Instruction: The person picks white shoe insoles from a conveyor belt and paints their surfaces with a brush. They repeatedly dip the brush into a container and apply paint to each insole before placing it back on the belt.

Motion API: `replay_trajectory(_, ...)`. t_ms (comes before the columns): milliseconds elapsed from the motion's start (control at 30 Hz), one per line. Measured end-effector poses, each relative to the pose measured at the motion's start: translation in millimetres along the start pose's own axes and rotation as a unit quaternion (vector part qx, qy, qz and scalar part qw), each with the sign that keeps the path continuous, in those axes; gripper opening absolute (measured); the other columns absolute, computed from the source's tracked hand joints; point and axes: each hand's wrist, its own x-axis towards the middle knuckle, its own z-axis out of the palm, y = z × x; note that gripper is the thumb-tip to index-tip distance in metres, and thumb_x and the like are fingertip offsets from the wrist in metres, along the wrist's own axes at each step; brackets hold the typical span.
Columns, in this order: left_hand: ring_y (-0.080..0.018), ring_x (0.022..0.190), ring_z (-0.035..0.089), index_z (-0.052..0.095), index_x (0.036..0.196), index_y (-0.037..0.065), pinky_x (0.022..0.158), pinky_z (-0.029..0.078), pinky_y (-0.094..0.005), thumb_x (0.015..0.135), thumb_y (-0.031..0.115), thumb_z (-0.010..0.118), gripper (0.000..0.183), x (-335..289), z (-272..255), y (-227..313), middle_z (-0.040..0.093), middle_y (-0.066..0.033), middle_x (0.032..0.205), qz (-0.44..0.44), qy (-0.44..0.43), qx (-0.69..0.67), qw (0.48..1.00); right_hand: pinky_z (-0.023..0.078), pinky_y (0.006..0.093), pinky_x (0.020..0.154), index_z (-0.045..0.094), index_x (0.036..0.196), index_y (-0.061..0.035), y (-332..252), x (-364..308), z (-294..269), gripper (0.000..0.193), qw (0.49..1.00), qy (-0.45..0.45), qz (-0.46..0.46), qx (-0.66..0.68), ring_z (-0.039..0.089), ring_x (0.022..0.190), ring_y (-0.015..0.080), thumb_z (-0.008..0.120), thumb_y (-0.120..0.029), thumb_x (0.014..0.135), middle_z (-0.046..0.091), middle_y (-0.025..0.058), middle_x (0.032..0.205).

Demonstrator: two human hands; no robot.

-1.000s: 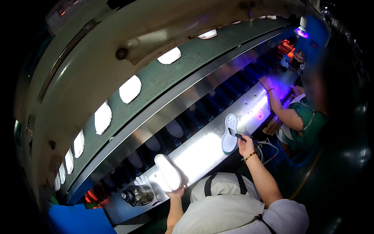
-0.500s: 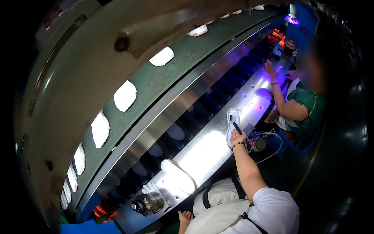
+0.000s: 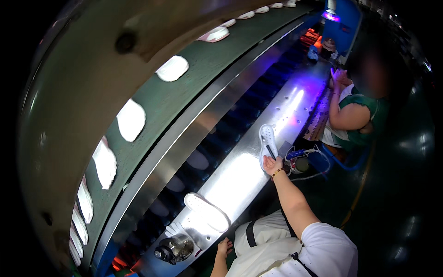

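On the metal bench (image 3: 281, 106) a white shoe sole (image 3: 267, 134) lies with its long side pointing away from me. My right hand (image 3: 273, 165) is at the near end of this sole, fingers closed on a slim black stick-like tool (image 3: 271, 152); the tool slants over the sole's inner face, and I cannot tell whether its tip touches. My left hand (image 3: 224, 248) hangs low beside the bench's near edge, fingers loosely stretched and nothing in them. Nearest to it on the bench is a second white sole (image 3: 206, 212), lying flat.
A glass pot with a black lid (image 3: 179, 249) stands on the bench's near left. Beyond a metal rail, a green conveyor belt (image 3: 152, 115) carries several white shoe pieces. A co-worker (image 3: 357, 113) sits at the right under a purple lamp (image 3: 331, 16). Cables and a jar (image 3: 301, 165) are beside my right wrist.
The view has shifted slightly. My right hand stays at the sole, and the tool has moved over it. The co-worker's hand has drawn back from above the bench.
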Motion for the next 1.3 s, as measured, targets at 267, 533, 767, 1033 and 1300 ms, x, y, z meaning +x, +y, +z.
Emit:
replay_trajectory(267, -0.0174, 0.086, 0.052, 0.050, 0.105, 0.007, 0.073, 0.042, -0.0342, 0.083, 0.036, 0.044, 0.037, 34.0, 29.9, -5.0, 0.056, -0.0056, 0.095, 0.020, -0.054, 0.144, 0.988, 0.042, 0.0257, 0.063, 0.054, 0.083, -0.0059, 33.9, 2.1, -116.8, 0.025, 0.617, -0.441, -0.022, -0.652, 0.052, 0.072, 0.0143, 0.043, -0.028, 0.084, 0.056, 0.0040, 0.081)
replay_trajectory(533, -0.0180, 0.090, 0.051, 0.051, 0.106, 0.006, 0.075, 0.041, -0.0331, 0.084, 0.035, 0.043, 0.038, 48.2, 121.2, 50.0, 0.055, -0.0066, 0.099, 0.070, -0.052, 0.382, 0.920, 0.036, 0.0305, 0.083, 0.056, 0.101, -0.0015, -84.2, -96.8, -109.5, 0.048, 0.318, -0.481, 0.170, -0.799, 0.049, 0.090, 0.0169, 0.045, -0.044, 0.082, 0.056, 0.0100, 0.099)
replay_trajectory(767, -0.0185, 0.094, 0.050, 0.052, 0.108, 0.005, 0.077, 0.040, -0.0321, 0.084, 0.035, 0.042, 0.039, 14.6, 302.5, 124.7, 0.055, -0.0076, 0.102, 0.200, -0.157, 0.539, 0.803, 0.032, 0.0307, 0.090, 0.048, 0.112, -0.0004, -210.5, -93.5, -145.4, 0.045, 0.281, -0.523, 0.137, -0.793, 0.045, 0.099, 0.0170, 0.041, -0.036, 0.085, 0.050, 0.0074, 0.112)
replay_trajectory(1033, -0.0191, 0.097, 0.049, 0.049, 0.112, 0.003, 0.084, 0.036, -0.0309, 0.087, 0.036, 0.036, 0.043, -119.8, 509.8, 156.9, 0.053, -0.0071, 0.107, 0.163, -0.488, 0.503, 0.695, 0.027, 0.0363, 0.096, 0.046, 0.116, -0.0021, -268.7, -117.8, -178.4, 0.039, 0.512, -0.379, 0.056, -0.769, 0.040, 0.111, 0.0245, 0.041, -0.026, 0.085, 0.047, 0.0133, 0.117)
replay_trajectory(1300, -0.0229, 0.098, 0.050, 0.053, 0.106, -0.001, 0.086, 0.035, -0.0286, 0.085, 0.041, 0.038, 0.049, -82.9, 562.2, 106.1, 0.055, -0.0128, 0.105, 0.268, -0.514, 0.699, 0.419, 0.030, 0.0371, 0.092, 0.045, 0.116, -0.0032, -321.2, -121.9, -200.6, 0.043, 0.566, -0.286, -0.011, -0.773, 0.043, 0.107, 0.0276, 0.043, -0.031, 0.082, 0.049, 0.0152, 0.113)
